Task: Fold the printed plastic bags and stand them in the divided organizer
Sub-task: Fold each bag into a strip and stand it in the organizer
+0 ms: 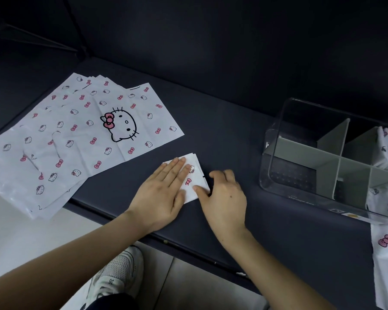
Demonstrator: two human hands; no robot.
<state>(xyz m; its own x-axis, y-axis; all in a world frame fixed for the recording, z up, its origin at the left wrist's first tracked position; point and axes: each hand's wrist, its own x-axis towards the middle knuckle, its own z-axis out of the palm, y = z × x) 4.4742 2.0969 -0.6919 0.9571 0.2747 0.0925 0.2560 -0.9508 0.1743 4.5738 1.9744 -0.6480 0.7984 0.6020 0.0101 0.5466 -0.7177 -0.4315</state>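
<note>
Left hand (164,193) fingers straight, together, flat on small square folded bag (190,188); right hand (224,198) fingers pinching its edge.

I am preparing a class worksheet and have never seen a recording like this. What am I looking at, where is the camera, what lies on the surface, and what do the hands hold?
There is no machine here. A person works with bare hands, and the single picture comes from a camera worn on the head, looking down. On the dark table lie a stack of flat printed bags at the left and a clear organizer with grey dividers at the right. Between them, the left hand presses flat on a small folded bag, and the right hand pinches its right edge.
</note>
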